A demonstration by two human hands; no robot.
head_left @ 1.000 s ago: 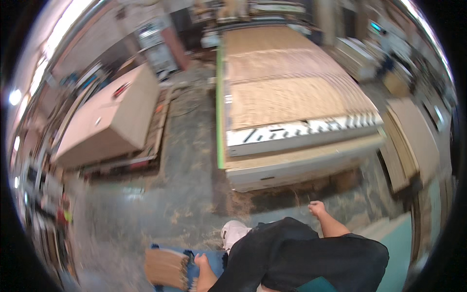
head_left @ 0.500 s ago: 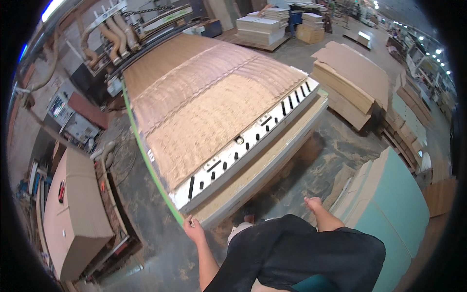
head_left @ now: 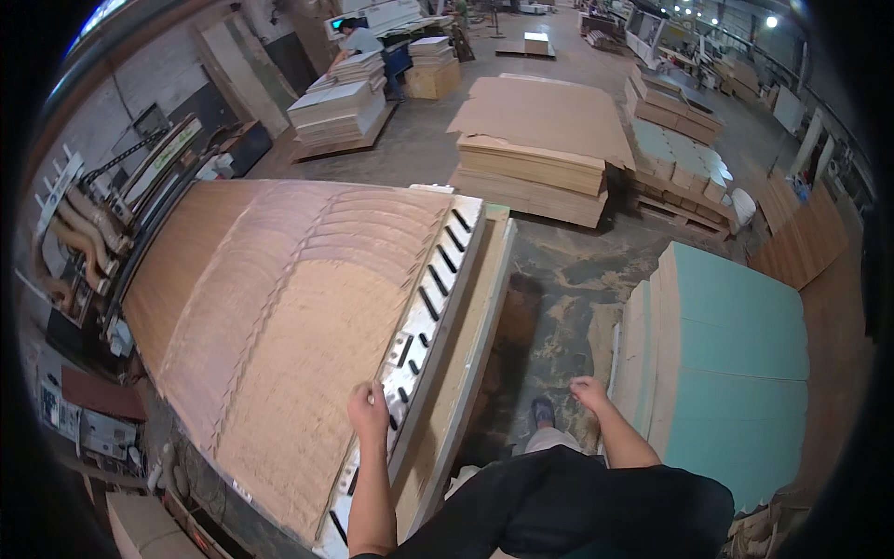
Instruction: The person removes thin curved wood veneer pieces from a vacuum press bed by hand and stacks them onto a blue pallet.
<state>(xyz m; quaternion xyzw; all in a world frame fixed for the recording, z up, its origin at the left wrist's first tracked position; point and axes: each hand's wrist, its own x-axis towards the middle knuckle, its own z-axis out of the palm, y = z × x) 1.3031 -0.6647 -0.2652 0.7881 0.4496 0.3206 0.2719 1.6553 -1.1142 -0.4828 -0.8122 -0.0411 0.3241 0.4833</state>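
Observation:
Over the edge strip of a large machine bed point(head_left: 279, 363), my left hand point(head_left: 369, 410) hangs with its fingers curled in. No object shows in it, and I cannot tell whether it touches the bed. The bed's white edge strip point(head_left: 438, 270) carries a row of black slots. To the right, my right hand point(head_left: 587, 391) is above the dusty floor, fingers closed with nothing visible in them. Nearest to it is a stack of boards with a pale green top point(head_left: 736, 345).
Beyond the bed stands a pile of brown boards point(head_left: 535, 172). A person point(head_left: 358, 47) bends over stacked white panels point(head_left: 335, 116) at the back left. Ridged hoses point(head_left: 84, 228) and a gantry line the bed's far left. Sawdust covers the dark floor point(head_left: 549, 298).
My view has turned right and moved along the bed's edge. My left hand now appears over the slotted strip instead of at its near corner. The right hand stays by the green stack.

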